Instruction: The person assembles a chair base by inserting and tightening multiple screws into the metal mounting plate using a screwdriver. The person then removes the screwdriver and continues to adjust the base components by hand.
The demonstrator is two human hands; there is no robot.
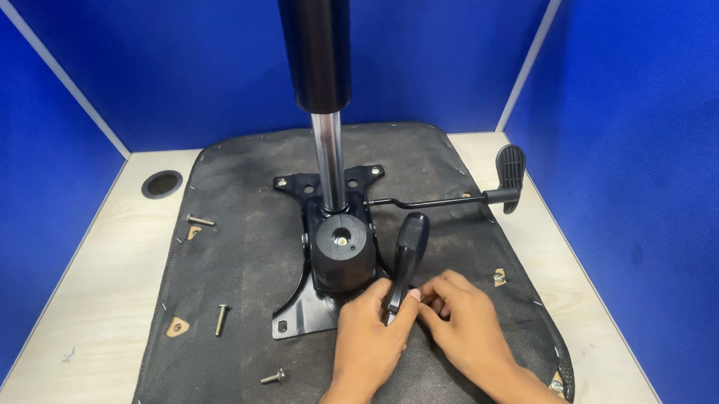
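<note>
An upturned chair seat (pixel 234 253) covered in dark fabric lies on the table. A black metal mechanism plate (pixel 337 246) sits on it, with a gas cylinder (pixel 318 52) standing upright from it. My left hand (pixel 373 334) grips the lower end of a black lever handle (pixel 411 246) beside the plate. My right hand (pixel 460 322) touches the same spot from the right, fingertips pinched at the lever's base. A second, longer lever with a paddle end (pixel 508 175) sticks out to the right.
Three loose bolts lie on the seat: one (pixel 200 220) at the left edge, one (pixel 220 319) lower down, one (pixel 273 377) near the front. The light table (pixel 109 279) has a round cable hole (pixel 162 184). Blue partition walls (pixel 651 119) enclose three sides.
</note>
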